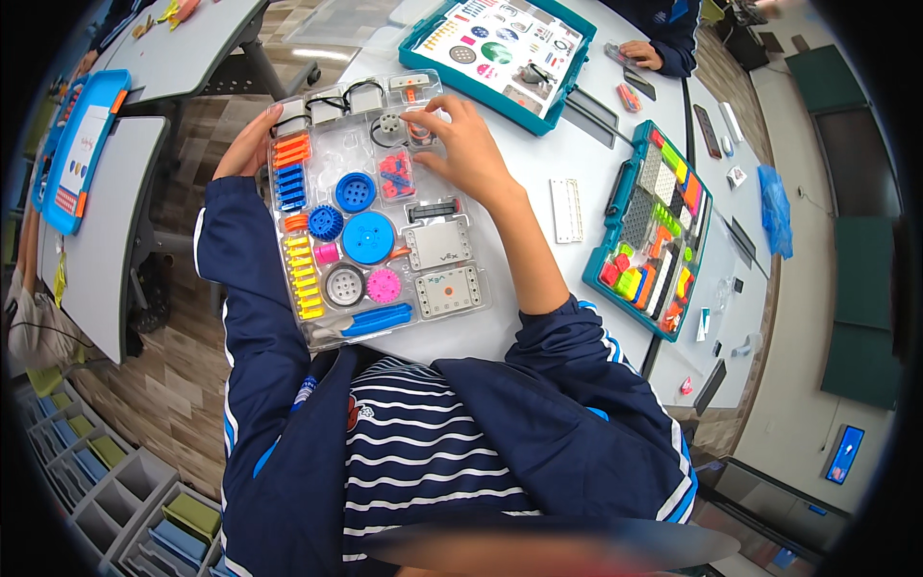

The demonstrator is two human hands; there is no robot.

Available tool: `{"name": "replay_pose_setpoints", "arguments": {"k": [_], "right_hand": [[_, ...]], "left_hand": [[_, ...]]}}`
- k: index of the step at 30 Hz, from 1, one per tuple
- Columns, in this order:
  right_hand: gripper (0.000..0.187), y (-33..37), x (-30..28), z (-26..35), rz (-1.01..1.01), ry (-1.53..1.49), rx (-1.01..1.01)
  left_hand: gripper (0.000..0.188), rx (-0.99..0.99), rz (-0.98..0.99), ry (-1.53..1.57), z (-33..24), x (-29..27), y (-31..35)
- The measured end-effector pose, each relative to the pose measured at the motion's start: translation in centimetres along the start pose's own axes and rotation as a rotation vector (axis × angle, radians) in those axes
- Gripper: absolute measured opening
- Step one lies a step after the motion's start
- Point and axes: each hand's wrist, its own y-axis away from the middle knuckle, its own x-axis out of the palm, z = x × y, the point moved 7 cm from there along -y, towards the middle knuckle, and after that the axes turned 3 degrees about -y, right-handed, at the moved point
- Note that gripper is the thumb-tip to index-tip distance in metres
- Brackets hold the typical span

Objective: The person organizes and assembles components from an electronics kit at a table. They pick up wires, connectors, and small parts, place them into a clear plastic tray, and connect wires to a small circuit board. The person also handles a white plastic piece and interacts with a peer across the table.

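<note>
A clear plastic parts tray (346,144) lies in front of me, tilted a little and close to the table's near edge. My left hand (248,144) grips its upper left side, with part of the fingers hidden behind the edge. Over the upper right compartments hovers my right hand (463,149), thumb and fingers apart beside a grey round part (387,129). Moulded pockets hold blue wheels (368,238), a pink gear (384,286), yellow pieces (304,279), orange pieces (292,149), pink-red connectors (395,175), grey boxes (438,244) and a blue-handled tool (377,319).
Beyond the tray stands a teal case lid (423,56) with a printed parts sheet. To the right, a teal case (630,192) holds colourful building pieces near a white perforated plate (566,211). Another person's hand (641,55) rests at the far side. A blue bag (775,212) hangs at the right.
</note>
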Motion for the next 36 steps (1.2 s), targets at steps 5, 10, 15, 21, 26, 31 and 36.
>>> {"name": "replay_pose_setpoints", "arguments": {"k": [5,10,15,21,26,31,36], "right_hand": [[0.048,-0.1,0.3,0.0,-0.006,0.0,-0.004],[0.039,0.0,-0.1,0.4,0.025,-0.019,0.007],[0.031,0.2,-0.9,1.5,0.025,-0.029,0.036],[0.03,0.6,-1.7,2.9,0.015,0.046,0.063],[0.028,0.9,-1.6,3.0,0.045,0.084,0.042],[0.023,0.3,-0.1,2.0,0.028,0.067,0.001],[0.026,-0.1,-0.5,1.0,-0.043,0.035,0.011]], "left_hand": [[0.05,0.001,-0.025,0.01,-0.1,-0.2,0.0],[0.05,0.009,-0.018,-0.004,-0.1,-0.1,0.0],[0.052,0.005,-0.029,-0.004,0.0,-0.1,0.0],[0.051,0.01,-0.021,-0.004,0.2,-0.5,-0.4],[0.051,-0.006,-0.01,-0.008,0.3,-0.3,-0.4],[0.05,-0.002,-0.016,-0.002,0.0,-0.1,-0.1],[0.05,0.004,-0.026,-0.008,0.0,-0.2,-0.1]]}}
